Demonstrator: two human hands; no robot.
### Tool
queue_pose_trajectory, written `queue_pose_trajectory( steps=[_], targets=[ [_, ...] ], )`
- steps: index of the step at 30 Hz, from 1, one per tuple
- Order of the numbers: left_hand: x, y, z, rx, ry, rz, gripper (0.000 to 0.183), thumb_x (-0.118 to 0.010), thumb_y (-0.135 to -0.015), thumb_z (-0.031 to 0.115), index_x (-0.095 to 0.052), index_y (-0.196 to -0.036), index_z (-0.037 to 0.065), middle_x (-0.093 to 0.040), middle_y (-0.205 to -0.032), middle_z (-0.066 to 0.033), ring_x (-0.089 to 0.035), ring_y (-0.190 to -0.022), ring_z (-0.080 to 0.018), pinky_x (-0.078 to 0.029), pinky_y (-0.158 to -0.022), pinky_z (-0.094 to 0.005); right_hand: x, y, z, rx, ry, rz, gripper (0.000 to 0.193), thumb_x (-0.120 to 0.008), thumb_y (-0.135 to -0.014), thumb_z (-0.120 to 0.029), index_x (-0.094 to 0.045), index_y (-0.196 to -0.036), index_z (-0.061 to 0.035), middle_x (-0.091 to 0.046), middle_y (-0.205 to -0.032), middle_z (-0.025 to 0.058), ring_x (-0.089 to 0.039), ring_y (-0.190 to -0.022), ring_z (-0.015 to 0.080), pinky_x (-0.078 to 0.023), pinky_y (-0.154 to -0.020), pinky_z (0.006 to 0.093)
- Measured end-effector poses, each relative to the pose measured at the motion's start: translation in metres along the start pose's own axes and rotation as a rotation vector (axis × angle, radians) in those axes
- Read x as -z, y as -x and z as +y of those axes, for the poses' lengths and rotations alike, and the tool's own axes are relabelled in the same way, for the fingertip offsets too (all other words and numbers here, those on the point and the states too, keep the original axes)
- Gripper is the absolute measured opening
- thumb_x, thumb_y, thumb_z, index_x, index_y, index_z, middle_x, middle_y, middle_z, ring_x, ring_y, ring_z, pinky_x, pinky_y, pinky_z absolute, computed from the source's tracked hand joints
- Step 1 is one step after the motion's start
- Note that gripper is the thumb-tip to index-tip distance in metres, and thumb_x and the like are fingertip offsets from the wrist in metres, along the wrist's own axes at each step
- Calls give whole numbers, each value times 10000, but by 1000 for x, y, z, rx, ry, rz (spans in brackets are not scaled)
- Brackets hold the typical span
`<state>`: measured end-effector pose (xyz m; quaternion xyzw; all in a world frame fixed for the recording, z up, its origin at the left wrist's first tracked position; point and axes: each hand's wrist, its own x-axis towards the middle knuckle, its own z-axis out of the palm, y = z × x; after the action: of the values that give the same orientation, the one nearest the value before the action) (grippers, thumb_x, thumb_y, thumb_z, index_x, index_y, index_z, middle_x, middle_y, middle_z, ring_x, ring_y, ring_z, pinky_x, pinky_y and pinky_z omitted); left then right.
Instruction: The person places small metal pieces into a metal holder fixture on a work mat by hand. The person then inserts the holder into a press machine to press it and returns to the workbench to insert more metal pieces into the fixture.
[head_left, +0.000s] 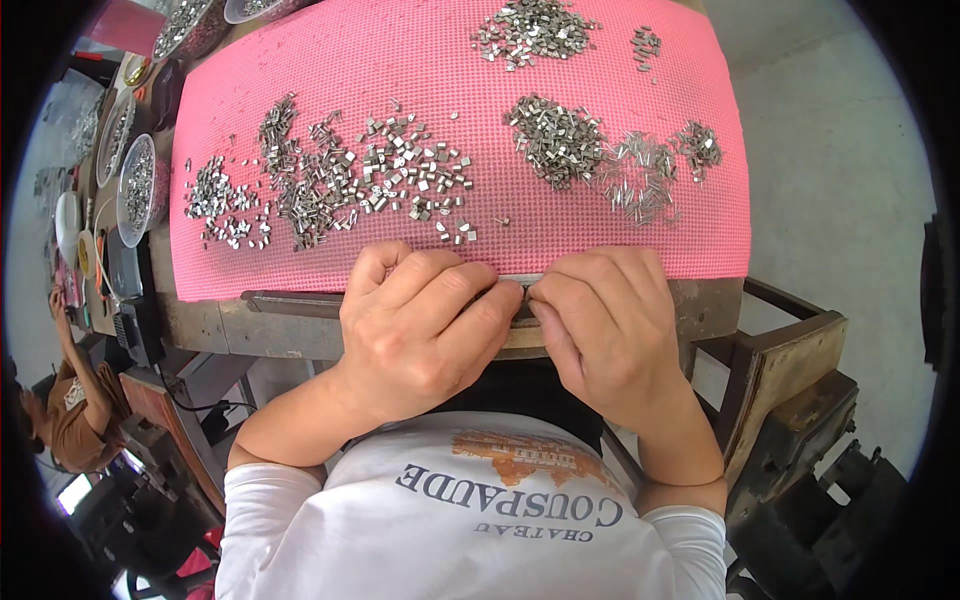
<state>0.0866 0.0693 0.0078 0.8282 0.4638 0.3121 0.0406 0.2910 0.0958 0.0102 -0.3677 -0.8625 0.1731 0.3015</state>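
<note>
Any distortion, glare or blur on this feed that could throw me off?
Head view: the sides of the pink mat bow from the fisheye, and the picture's corners go black; head view: small glints on the metal pieces, no broad glare; head view: the co-worker far left looks small and soft.

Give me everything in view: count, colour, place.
mat: one, pink, on table
table: one, brownish, under mat
metal pieces: uncounted, silver, heaped on mat
tubs: at least four, clear, left
bar: one, dark brown, table's near edge
clutter: uncounted, mixed, far left
equipment: several, black, lower corners
floor: one, grey, right
co-worker: one, brown clothing, far left
shirt: one, white, bottom centre
left hand: one, bare, mat's near edge
right hand: one, bare, beside left
</note>
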Motion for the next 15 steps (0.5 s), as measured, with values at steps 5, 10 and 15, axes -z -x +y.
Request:
queue_pose_trajectory(
  steps=[5, 10, 15],
  targets=[
    [2, -1, 1, 24, 14, -23, 289, -848, -650, 75, -784, -930, 99, -720, -925, -9, -654, -794, -192, -442, -742, -344, -2, 0, 1, 31, 36, -4, 287, -795, -722, -10, -667, -978, -33, -658, -951, 83, -624, -834, 287, -444, -729, 407],
    [6, 2, -1, 100, 83, -50, 318, -874, -661, 72, -804, -972, 88, -737, -939, -19, -668, -799, -195, -445, -733, -332, 0, -2, -1, -1, -4, -14, 293, -797, -712, 1, -672, -975, -33, -663, -950, 80, -625, -833, 285, -449, -732, 406],
    [23, 0, -15, 181, 188, -42, 357, -906, -673, 69, -807, -1017, 58, -748, -924, -62, -689, -821, -224, -501, -745, -346, 5, -3, -1, -50, -48, -21, 263, -779, -727, 27, -674, -958, -39, -671, -920, 78, -624, -829, 281, -449, -732, 400]
  ],
)
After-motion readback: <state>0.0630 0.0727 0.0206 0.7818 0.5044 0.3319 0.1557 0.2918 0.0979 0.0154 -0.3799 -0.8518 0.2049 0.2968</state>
